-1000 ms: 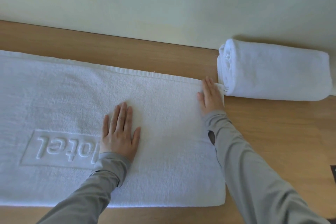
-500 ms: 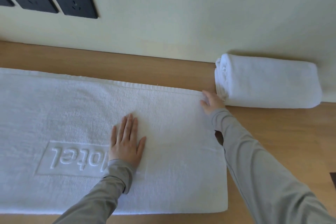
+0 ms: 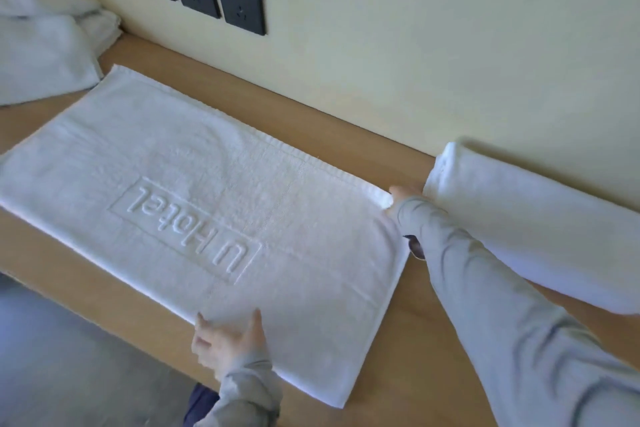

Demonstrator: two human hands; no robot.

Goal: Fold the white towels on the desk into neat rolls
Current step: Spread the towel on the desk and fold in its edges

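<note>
Flat white towel (image 3: 194,156) lies spread on the wooden desk (image 3: 436,340), its raised "U Hotel" lettering (image 3: 190,229) upside down to the camera.

Left hand (image 3: 227,340): 0.5 s ago it lay flat, fingers together, on the towel's middle and covered the end of the lettering. It is now at the towel's near edge, thumb and forefinger spread on the cloth, and the lettering is fully exposed. Whether the other fingers are tucked under the edge cannot be told; the frame is blurred there.

Right hand (image 3: 405,191): at the towel's far right corner, as before. The corner is bunched against the fingers. The grey sleeve (image 3: 485,305) hides most of the hand, so the grip cannot be told.

Rolled towel (image 3: 536,236): on the desk against the wall (image 3: 415,45), just beside the right hand.

The view has swung left: 3 dark wall sockets (image 3: 239,0) and a heap of loose white towels (image 3: 45,52) at the desk's far left now show
</note>
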